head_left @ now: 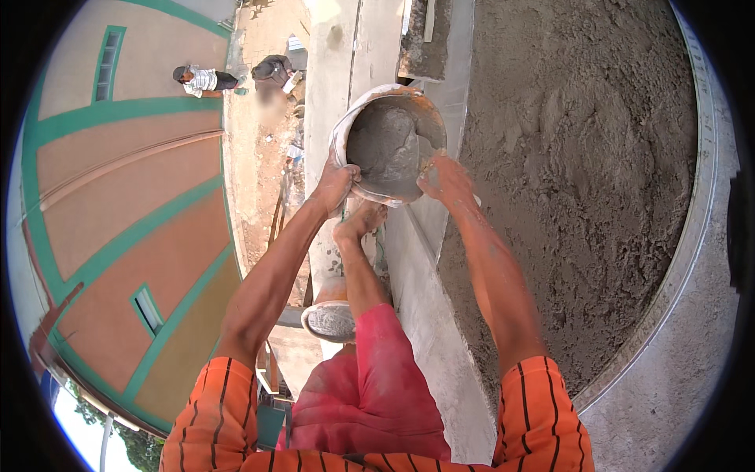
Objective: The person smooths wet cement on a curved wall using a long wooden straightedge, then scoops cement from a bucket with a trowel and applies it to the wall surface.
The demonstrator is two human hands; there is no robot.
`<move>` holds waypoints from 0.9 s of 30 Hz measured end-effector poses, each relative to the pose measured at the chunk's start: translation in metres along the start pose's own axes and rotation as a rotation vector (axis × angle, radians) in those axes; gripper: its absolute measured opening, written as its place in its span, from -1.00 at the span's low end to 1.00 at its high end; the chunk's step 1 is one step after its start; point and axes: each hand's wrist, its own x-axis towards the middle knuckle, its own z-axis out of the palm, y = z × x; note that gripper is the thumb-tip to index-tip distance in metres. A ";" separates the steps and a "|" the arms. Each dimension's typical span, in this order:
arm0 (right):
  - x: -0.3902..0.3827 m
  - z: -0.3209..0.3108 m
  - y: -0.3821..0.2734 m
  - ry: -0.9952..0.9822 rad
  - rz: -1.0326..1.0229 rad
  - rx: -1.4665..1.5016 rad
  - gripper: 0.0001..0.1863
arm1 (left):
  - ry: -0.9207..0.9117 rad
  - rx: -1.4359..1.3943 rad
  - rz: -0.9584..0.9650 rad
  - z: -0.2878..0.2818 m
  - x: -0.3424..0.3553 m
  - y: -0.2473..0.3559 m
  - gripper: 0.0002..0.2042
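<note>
A round, mortar-smeared bucket is held out in front of me, its mouth facing up toward me. Wet grey mortar lies inside it. My left hand is closed on the lower left of the bucket's rim. On the right side, my right hand grips the rim, its fingertips partly hidden by the edge. A second bucket of grey mix stands lower down, beside my bare leg. The underside of the held bucket is hidden.
Wet, rough concrete spreads along the right, bordered by a curved edge. My bare foot is on a narrow concrete ledge. Farther off at upper left, one person stands by a building; another is bent low.
</note>
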 end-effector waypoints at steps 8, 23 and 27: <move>0.010 0.044 -0.026 -0.208 0.207 0.408 -0.57 | -0.059 0.152 -0.040 0.004 0.015 0.034 -0.47; 0.011 0.056 -0.009 0.117 0.013 0.174 -0.82 | 0.002 0.397 -0.042 0.016 0.050 0.053 -0.48; -0.014 0.016 -0.052 0.259 -0.161 0.309 -0.81 | 0.017 0.401 -0.004 0.010 0.055 0.071 -0.43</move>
